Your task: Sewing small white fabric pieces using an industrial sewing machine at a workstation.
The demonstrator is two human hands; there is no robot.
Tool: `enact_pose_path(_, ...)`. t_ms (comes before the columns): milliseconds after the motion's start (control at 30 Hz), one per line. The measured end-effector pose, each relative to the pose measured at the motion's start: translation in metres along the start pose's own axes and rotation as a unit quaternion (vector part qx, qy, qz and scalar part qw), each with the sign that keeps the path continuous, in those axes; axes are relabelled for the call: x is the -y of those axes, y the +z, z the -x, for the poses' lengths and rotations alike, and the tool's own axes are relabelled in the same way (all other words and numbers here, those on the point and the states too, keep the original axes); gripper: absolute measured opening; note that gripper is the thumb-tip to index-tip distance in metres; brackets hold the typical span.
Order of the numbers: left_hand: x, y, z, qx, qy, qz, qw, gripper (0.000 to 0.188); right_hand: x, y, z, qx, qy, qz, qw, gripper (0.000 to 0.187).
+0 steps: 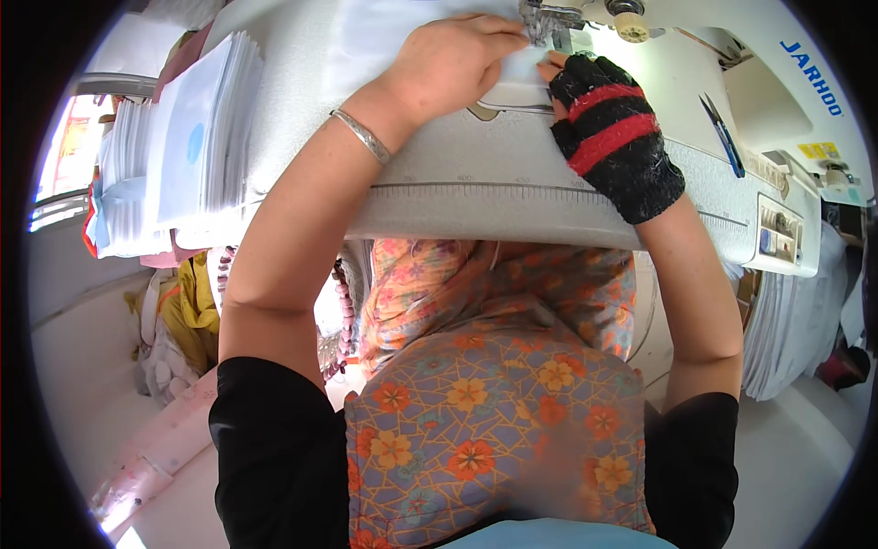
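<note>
White cloth (375, 41) lies on the pale bed of a sewing machine (549, 20), reaching toward its presser foot. My left hand (457, 59), bare with a silver bangle at the wrist, rests on this cloth; its fingers stretch flat toward the foot. Just right of the foot is my right hand (608, 119), in a black and red striped fingerless glove. Its fingers bend and their tips press together at the cloth's edge by the foot. The hands hide part of the cloth. A ruler strip (439, 189) runs along the bed's front edge.
A slim pointed tool with a blue handle (727, 142) lies on the bed at the right. Stacked white pieces (197, 137) stand at the left; more white sheets (791, 320) hang at the lower right. A small compartment (779, 229) holds little items.
</note>
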State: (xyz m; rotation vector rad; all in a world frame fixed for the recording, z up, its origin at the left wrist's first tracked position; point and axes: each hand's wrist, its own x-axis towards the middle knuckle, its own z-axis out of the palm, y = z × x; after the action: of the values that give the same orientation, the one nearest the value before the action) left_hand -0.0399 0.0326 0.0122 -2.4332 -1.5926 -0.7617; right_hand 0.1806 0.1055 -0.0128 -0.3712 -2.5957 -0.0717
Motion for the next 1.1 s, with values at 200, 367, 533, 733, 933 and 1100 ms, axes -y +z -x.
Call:
enact_pose_path(200, 0.0, 0.001, -0.002, -0.007, -0.003, 0.003, 1.0, 0.034, 0.0, 0.004, 0.002, -0.018, 0.007, -0.012, 1.0, 0.039)
enact_pose_path(367, 0.005, 0.011, 0.007, -0.001, -0.032, -0.086, 0.996, 0.032, 0.001, 0.002, 0.002, -0.025, 0.011, -0.042, 0.999, 0.038)
enact_pose_path(533, -0.028, -0.023, -0.009, 0.192, -0.072, -0.138, 0.969, 0.031, 0.0, -0.007, 0.0, -0.065, -0.013, -0.076, 0.995, 0.034)
enact_pose_path(733, -0.03, -0.005, 0.031, 0.081, 0.015, -0.106, 0.991, 0.047, -0.005, -0.004, -0.002, 0.019, 0.035, -0.063, 0.997, 0.035)
enact_pose_path(933, -0.065, 0.004, 0.036, 0.088, -0.084, -0.101, 0.987, 0.064, 0.003, -0.005, -0.002, -0.036, -0.048, -0.077, 0.995, 0.041)
enact_pose_path(1100, -0.066, 0.003, 0.04, 0.075, -0.092, -0.088, 0.989, 0.067, -0.001, -0.004, -0.004, 0.009, 0.011, -0.058, 0.998, 0.045)
